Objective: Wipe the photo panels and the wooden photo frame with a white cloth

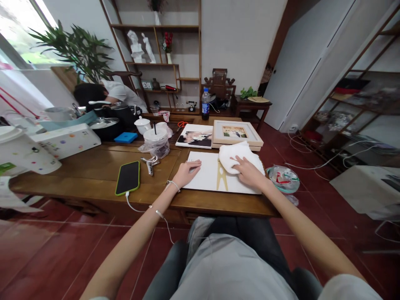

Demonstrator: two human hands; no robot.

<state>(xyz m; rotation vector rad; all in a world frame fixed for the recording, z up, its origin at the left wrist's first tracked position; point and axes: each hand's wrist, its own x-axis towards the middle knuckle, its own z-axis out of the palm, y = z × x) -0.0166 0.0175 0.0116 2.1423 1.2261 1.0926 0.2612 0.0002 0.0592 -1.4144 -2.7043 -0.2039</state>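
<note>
A white board (pixel 206 177) with a tan clothespin-shaped picture lies flat at the near edge of the wooden table (pixel 93 179). My left hand (pixel 186 172) rests on the board's left edge, fingers stretched flat, holding nothing. My right hand (pixel 248 171) presses down on a folded white cloth (pixel 233 155) that lies on the board's right part, fingers flat over it.
A phone in a green case (pixel 128 177) with a cable lies left of the board, metal clips (pixel 150 162) beside it. Behind stand a lidded plastic cup (pixel 156 141), a photo print (pixel 195 136) and a wooden picture frame (pixel 236 133). A person (pixel 106 93) bends over pots at far left.
</note>
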